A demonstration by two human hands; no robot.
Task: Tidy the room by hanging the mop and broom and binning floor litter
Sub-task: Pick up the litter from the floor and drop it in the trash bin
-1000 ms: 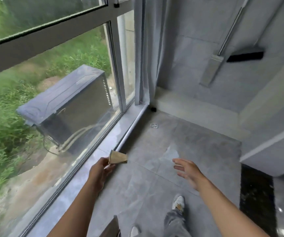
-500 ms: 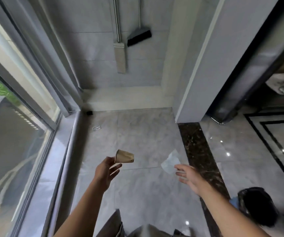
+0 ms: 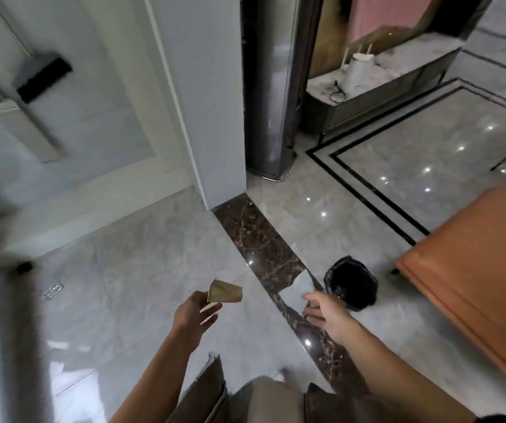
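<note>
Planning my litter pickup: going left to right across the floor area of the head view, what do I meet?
Blister pack on the floor, held paper cup, held paper sheet, black bin, orange furniture.

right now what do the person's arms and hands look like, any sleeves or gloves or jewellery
Both forearms are bare: no gloves, cables or markings. The left hand and right hand show no watch or rings. A dark edge at the bottom right corner may be a sleeve; too cropped to tell.
</note>
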